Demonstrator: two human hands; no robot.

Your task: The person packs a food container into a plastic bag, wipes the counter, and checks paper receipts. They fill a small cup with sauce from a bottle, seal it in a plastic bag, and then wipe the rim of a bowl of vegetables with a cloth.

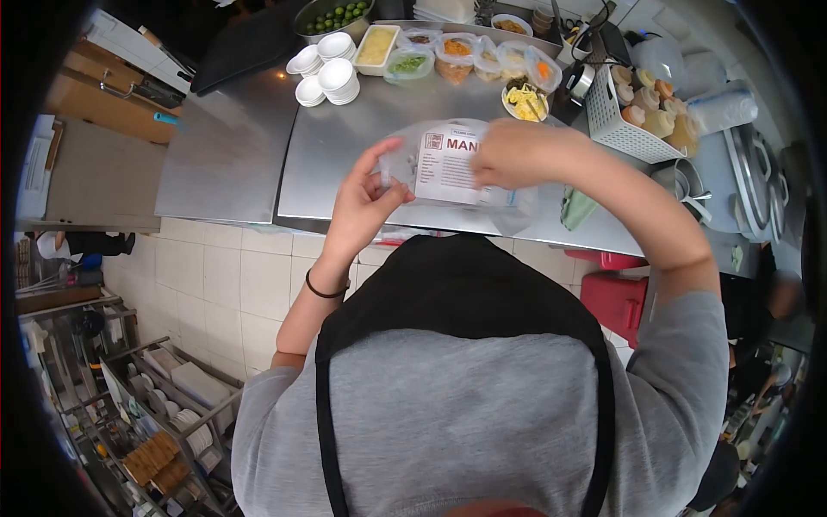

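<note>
A clear plastic package (401, 168) with a white printed label (444, 172) is held over the steel counter, close to its front edge. Large red letters starting "MAN" show on the label. My left hand (366, 189) is closed on the package's left edge, thumb in front. My right hand (515, 155) is over the label's right part, fingers curled in and slightly blurred; what they grip, if anything, is hidden. Close to my right forearm, a green cloth (577, 208) lies at the counter's edge.
Stacked white bowls (338, 79), a tub of yellow food (376, 47) and several bags of chopped ingredients (454, 56) line the back. A small bowl of yellow strips (524, 102) stands before them. At right is a white basket (622, 129) of bottles; red bins (612, 302) stand below.
</note>
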